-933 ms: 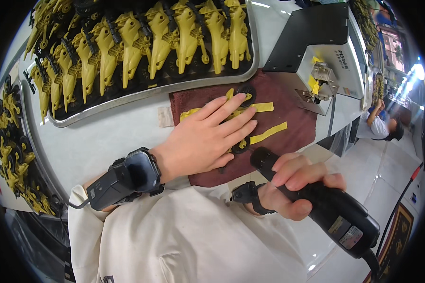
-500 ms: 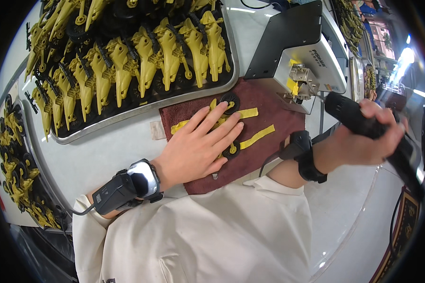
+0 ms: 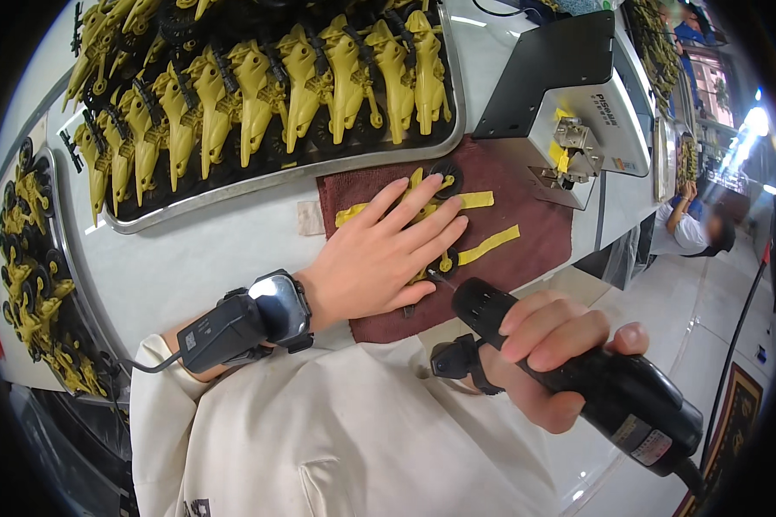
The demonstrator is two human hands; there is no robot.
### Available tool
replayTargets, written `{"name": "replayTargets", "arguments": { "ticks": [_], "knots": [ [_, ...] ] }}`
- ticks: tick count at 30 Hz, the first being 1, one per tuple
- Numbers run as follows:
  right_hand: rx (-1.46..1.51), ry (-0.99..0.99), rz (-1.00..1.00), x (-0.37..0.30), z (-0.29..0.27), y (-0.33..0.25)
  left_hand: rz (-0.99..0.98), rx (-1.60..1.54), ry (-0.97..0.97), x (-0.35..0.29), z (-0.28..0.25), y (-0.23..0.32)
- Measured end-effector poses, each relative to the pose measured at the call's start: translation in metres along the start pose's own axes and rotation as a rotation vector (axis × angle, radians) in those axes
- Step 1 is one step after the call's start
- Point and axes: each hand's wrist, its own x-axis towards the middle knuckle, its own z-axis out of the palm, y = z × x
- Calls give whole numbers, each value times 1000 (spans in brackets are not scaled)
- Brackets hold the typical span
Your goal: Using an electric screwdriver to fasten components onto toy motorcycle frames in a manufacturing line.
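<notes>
My left hand lies flat with fingers spread over a yellow and black toy motorcycle on a maroon cloth. Its palm and fingers hide most of the toy; a black wheel and some yellow parts show past the fingertips. Wrapped around a black electric screwdriver is my right hand. The driver's thin bit points at the toy's near end, close to my left thumb. Whether the bit touches the toy, I cannot tell. Yellow strips lie on the cloth.
Beyond the cloth, a metal tray holds rows of yellow toy motorcycles. Another tray of yellow and black toys stands at far left. A white and black box with a metal mechanism stands at the cloth's far right. Another person is further right.
My right hand has brought the screwdriver from beside the box down and left to the toy. My left hand remains spread over the toy; the whole view has shifted slightly.
</notes>
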Motion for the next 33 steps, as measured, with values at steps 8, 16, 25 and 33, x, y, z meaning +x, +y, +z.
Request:
{"name": "replayTargets", "arguments": {
  "ticks": [8,16,25,33],
  "knots": [
    [17,26,41,-10,8,5,13,-26,12,-1,2,0],
    [-63,-69,55,-9,9,4,15,-58,29,-2,3,1],
    [-111,-200,176,-7,25,3,18,-39,34,0,-1,-3],
    [-137,136,49,-14,30,-2,-4,-59,193,-9,8,6]
  ]
}}
